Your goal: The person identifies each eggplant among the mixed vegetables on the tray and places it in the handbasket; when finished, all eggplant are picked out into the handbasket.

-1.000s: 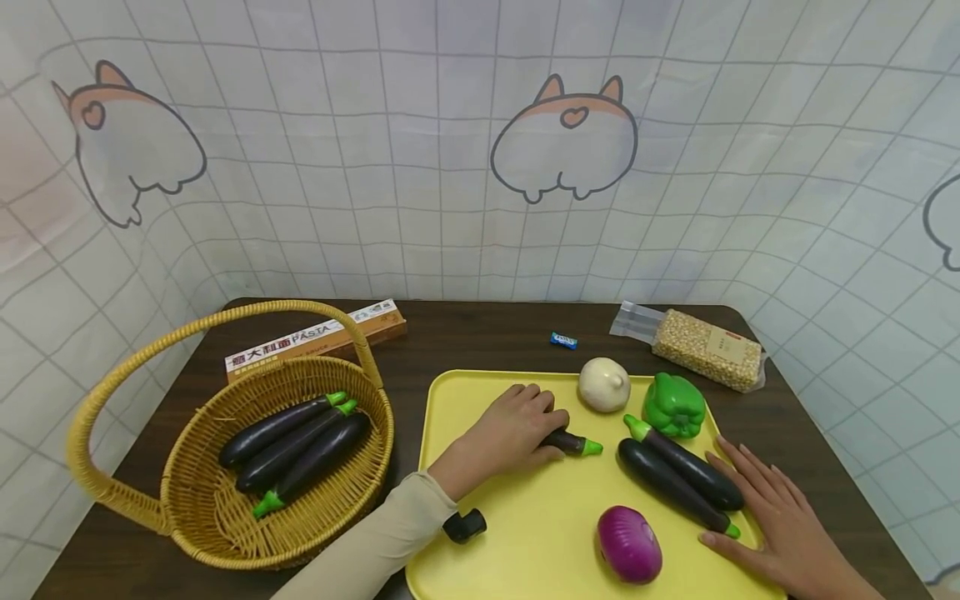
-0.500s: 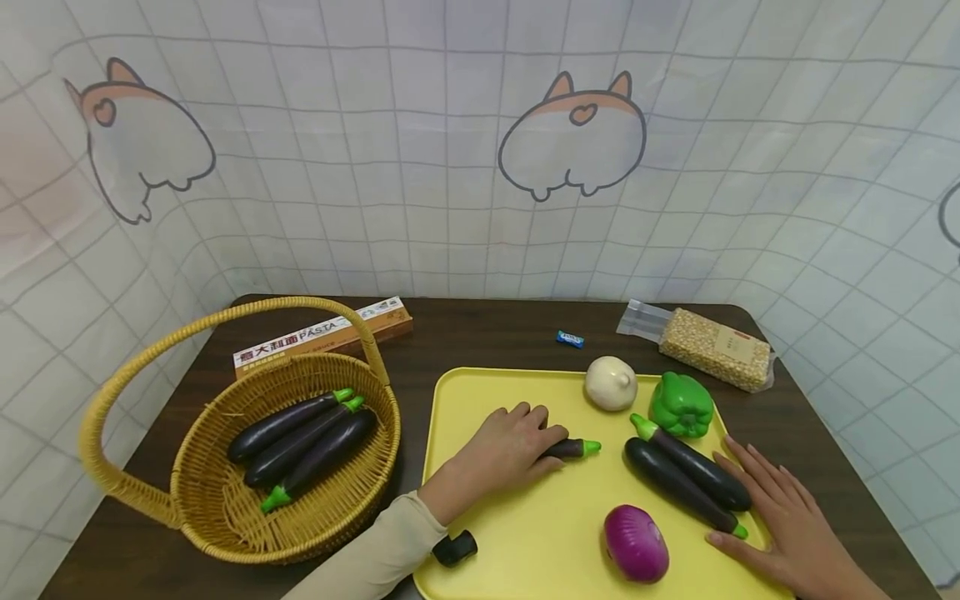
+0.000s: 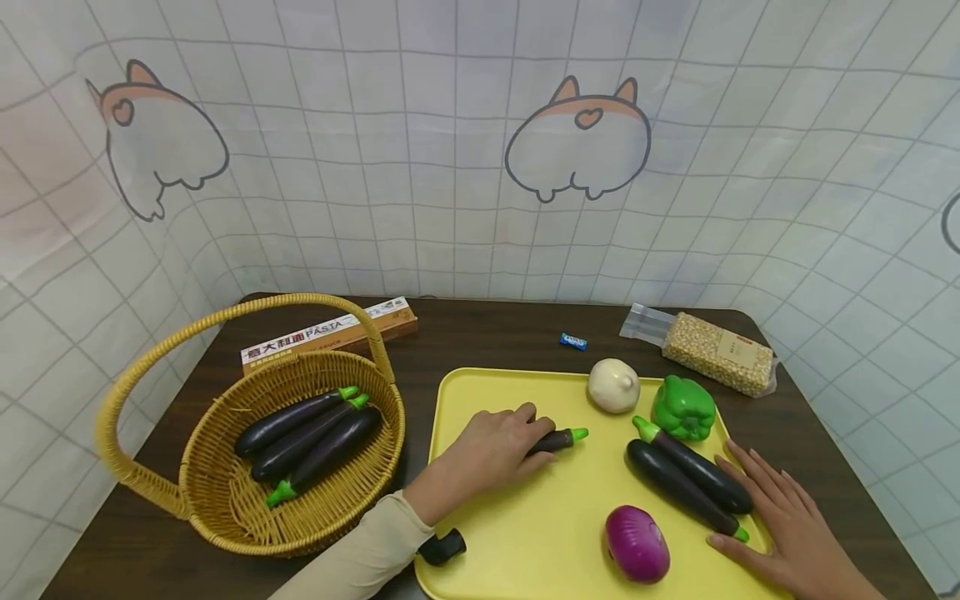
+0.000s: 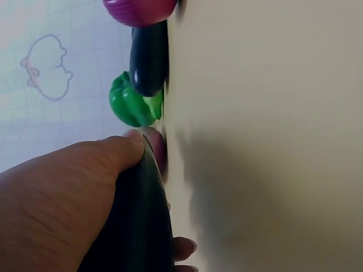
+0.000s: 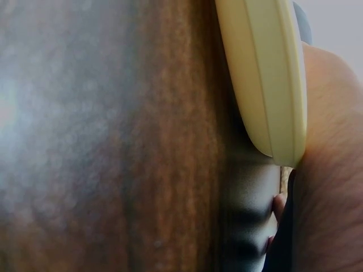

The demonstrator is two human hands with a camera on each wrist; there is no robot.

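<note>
The left hand (image 3: 491,450) grips an eggplant (image 3: 553,442), which too loose a hold could drop; two eggplants (image 3: 684,490) lie beside the right hand (image 3: 787,521), fingers outstretched, contact unclear.

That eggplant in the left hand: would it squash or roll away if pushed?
Probably firm: the eggplant shows no visible dent beside the thumb. Its long, rounded body could roll sideways on the flat yellow tray. Its smooth skin may make it somewhat slippery.
</note>
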